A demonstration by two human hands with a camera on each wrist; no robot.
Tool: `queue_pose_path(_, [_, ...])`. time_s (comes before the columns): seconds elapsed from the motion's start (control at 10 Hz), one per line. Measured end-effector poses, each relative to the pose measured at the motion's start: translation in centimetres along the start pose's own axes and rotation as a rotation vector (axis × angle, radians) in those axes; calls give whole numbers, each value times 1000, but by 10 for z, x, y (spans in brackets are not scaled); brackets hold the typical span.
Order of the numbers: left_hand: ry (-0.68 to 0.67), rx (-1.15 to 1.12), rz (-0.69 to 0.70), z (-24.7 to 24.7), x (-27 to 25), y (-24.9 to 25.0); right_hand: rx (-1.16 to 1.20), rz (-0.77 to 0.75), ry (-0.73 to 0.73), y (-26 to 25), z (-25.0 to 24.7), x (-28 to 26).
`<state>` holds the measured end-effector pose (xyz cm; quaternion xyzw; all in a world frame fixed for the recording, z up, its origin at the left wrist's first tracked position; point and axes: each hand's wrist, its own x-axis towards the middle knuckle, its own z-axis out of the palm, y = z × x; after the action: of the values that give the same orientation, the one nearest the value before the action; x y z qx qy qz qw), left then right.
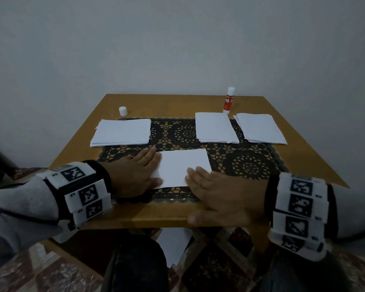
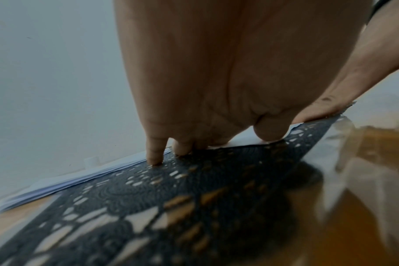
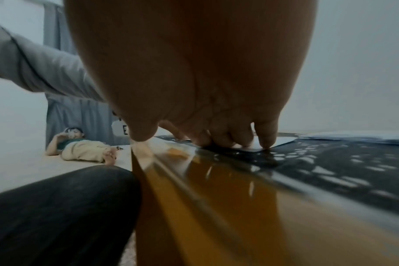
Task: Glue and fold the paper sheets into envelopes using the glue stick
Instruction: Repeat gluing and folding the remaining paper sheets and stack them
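Note:
A folded white paper sheet (image 1: 182,167) lies on the black lace mat (image 1: 251,163) near the table's front. My left hand (image 1: 135,173) lies flat with straight fingers pressing the sheet's left edge. My right hand (image 1: 215,190) lies flat, its fingertips pressing the sheet's near right corner (image 3: 278,141). In the left wrist view my left hand's fingertips (image 2: 155,156) touch the mat and paper. The red and white glue stick (image 1: 228,100) stands uncapped at the back right. Its white cap (image 1: 122,110) stands at the back left.
Three stacks of white paper lie across the back of the wooden table (image 1: 177,213): one at the left (image 1: 122,132), two at the right (image 1: 215,127) (image 1: 261,128). More paper lies on the floor below (image 1: 173,243). A person lies on the floor beyond (image 3: 80,145).

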<state>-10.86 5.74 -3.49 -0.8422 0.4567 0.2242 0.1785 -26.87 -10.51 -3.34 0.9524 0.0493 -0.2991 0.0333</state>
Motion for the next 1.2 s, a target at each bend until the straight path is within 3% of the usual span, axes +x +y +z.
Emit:
queue_pose_path(0.2, [13, -1, 6, 1, 0, 0, 84, 171, 70, 25, -20, 15])
queue_pose_path(0.3, [15, -6, 3, 2, 0, 1, 35, 42, 22, -1, -15, 11])
queue_pose_path(0.4, [15, -6, 4, 2, 0, -1, 75, 34, 54, 4, -19, 16])
queue_pose_path(0.5, [22, -5, 14, 3, -1, 0, 99, 173, 92, 26, -24, 25])
queue_pose_path(0.7, [19, -11, 10, 3, 2, -2, 89, 80, 44, 13, -20, 24])
queue_pose_path(0.9, [-2, -1, 5, 1, -12, 10, 96, 188, 56, 36, -27, 35])
queue_pose_path(1.1, [-82, 9, 123, 13, -48, 52, 113, 186, 77, 36, -23, 38])
queue_pose_path(1.2, [-68, -27, 69, 3, -37, 35, 118, 184, 82, 37, -23, 38])
